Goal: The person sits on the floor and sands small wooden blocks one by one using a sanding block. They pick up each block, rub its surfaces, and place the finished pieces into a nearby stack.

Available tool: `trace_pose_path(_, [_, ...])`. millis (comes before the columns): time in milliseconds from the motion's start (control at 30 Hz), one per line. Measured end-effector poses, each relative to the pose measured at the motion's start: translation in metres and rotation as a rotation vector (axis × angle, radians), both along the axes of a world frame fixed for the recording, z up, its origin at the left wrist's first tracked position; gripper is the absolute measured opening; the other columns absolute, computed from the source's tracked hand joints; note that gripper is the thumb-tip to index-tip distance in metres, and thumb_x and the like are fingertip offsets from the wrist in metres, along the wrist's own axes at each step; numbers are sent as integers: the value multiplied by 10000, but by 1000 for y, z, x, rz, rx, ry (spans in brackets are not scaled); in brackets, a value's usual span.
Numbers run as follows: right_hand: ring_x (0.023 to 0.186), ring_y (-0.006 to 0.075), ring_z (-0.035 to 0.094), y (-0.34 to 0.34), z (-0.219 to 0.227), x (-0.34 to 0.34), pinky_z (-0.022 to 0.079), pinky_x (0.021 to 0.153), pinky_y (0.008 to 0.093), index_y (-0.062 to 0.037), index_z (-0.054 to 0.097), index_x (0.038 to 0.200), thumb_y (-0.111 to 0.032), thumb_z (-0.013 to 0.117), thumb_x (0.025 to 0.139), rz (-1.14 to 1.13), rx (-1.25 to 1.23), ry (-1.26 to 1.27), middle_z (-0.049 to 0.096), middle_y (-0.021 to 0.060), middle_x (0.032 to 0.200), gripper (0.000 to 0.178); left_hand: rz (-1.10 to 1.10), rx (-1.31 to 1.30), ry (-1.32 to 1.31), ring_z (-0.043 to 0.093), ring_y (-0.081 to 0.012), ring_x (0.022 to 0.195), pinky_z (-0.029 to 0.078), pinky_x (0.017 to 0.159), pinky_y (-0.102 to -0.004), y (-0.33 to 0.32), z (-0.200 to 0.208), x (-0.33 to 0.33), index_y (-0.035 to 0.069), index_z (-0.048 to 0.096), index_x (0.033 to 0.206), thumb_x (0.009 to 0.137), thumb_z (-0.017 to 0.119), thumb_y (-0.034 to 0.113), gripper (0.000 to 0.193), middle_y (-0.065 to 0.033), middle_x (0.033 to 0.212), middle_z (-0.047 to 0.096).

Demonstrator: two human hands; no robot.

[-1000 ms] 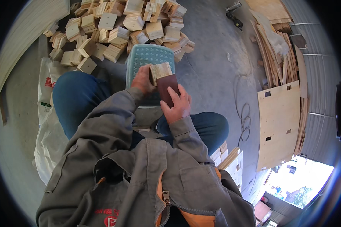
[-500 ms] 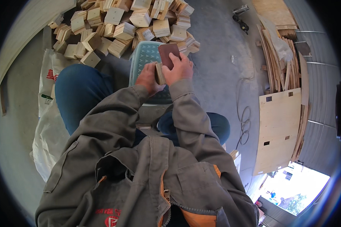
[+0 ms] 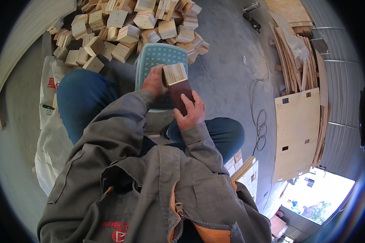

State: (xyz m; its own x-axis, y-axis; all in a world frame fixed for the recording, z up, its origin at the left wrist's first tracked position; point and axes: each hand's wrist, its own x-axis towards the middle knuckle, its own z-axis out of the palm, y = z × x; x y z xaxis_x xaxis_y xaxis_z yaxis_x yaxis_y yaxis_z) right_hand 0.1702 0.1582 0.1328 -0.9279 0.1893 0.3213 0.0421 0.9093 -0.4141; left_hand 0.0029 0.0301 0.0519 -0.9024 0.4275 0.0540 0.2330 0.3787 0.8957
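My left hand (image 3: 153,82) is closed round the side of a plywood block (image 3: 174,73), whose pale, striped layered edge faces up. In my right hand (image 3: 193,111) is a flat reddish-brown rectangle that looks like a sheet of sandpaper (image 3: 178,95). Its far end lies against the near side of the block, and my fingers are spread along its right edge. Both hands are over the near part of a light blue-green plastic stool (image 3: 162,51) with a patterned top. The underside of the block and part of my left fingers are hidden.
A heap of plywood blocks (image 3: 127,34) lies beyond the stool. At left is a white plastic sack (image 3: 48,125). A thin cable (image 3: 260,121) loops on the floor at right, near leaning boards (image 3: 297,133). A power tool (image 3: 252,21) lies farther off.
My right hand has pulled back toward me with the sandpaper, which sat beyond the block before. The block has turned so its striped edge shows, and my left hand still holds it.
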Motion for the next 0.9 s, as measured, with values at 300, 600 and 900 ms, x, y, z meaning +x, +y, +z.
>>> trace_pose_path(300, [1298,399,527,2,9,-87,455,1099,519,-147,738,1291,-203,843,750,-59,43,-20,535,180,1465,554,-6,36,-28,536,-411,1314,476,1112,-448,-2,0,1,86,455,1458,668,936,249,939,-205,1384,534])
trace_pose_path(600, [1339,397,502,11,12,-146,443,1127,513,-196,726,1328,-245,825,778,-173,45,-166,532,167,1479,561,-6,15,-38,542,-393,1315,475,1116,-436,-5,14,3,66,443,1466,644,961,196,980,-197,1382,527])
trace_pose_path(900, [1290,435,532,-6,7,-39,470,1090,517,-136,711,1329,-205,865,730,-49,57,-28,529,220,1461,623,11,17,-27,534,-408,1322,465,1118,-441,1,4,1,75,447,1453,709,922,299,910,-214,1380,527])
